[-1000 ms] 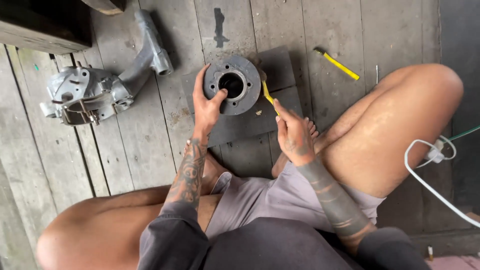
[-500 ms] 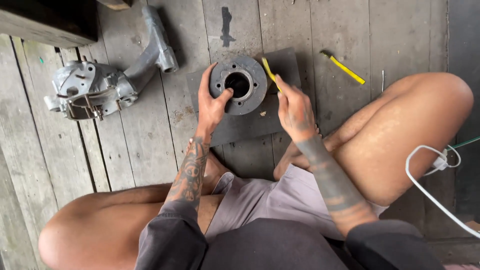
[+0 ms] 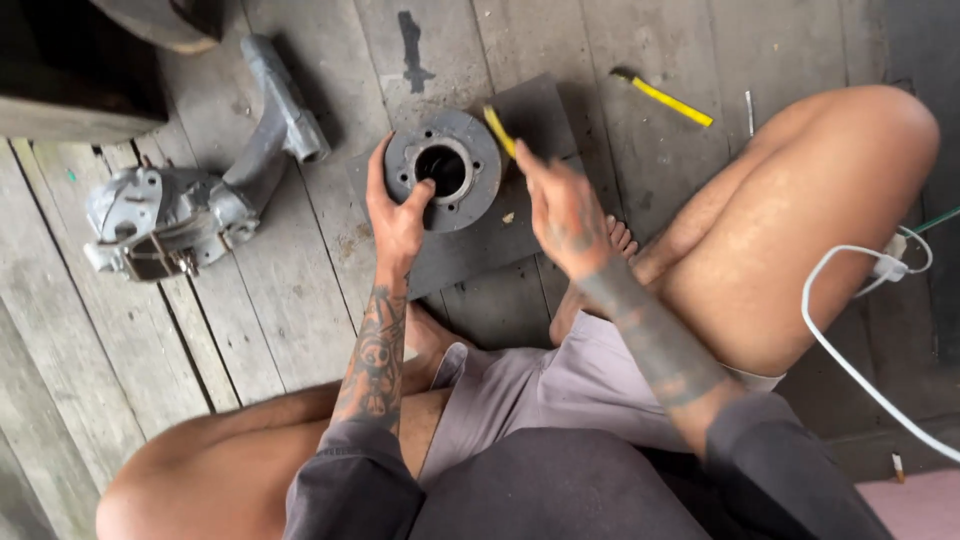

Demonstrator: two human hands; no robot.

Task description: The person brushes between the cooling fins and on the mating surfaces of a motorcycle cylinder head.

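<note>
A round grey metal hub (image 3: 445, 170) with a wide centre hole lies tilted on a dark flat pad (image 3: 510, 240) on the wooden floor. My left hand (image 3: 395, 215) grips its left rim, thumb reaching toward the hole. My right hand (image 3: 560, 210) holds a thin yellow tool (image 3: 498, 130) whose tip touches the hub's upper right rim. My crossed bare legs frame the pad.
A grey cast metal engine housing (image 3: 190, 200) with a long tube lies to the left. A second yellow-handled tool (image 3: 665, 98) rests on the boards at upper right. A white cable (image 3: 850, 330) loops past my right knee. A dark box (image 3: 70, 80) sits at upper left.
My right hand has shifted up along the hub's right rim with the yellow tool. My left hand keeps its grip on the hub.
</note>
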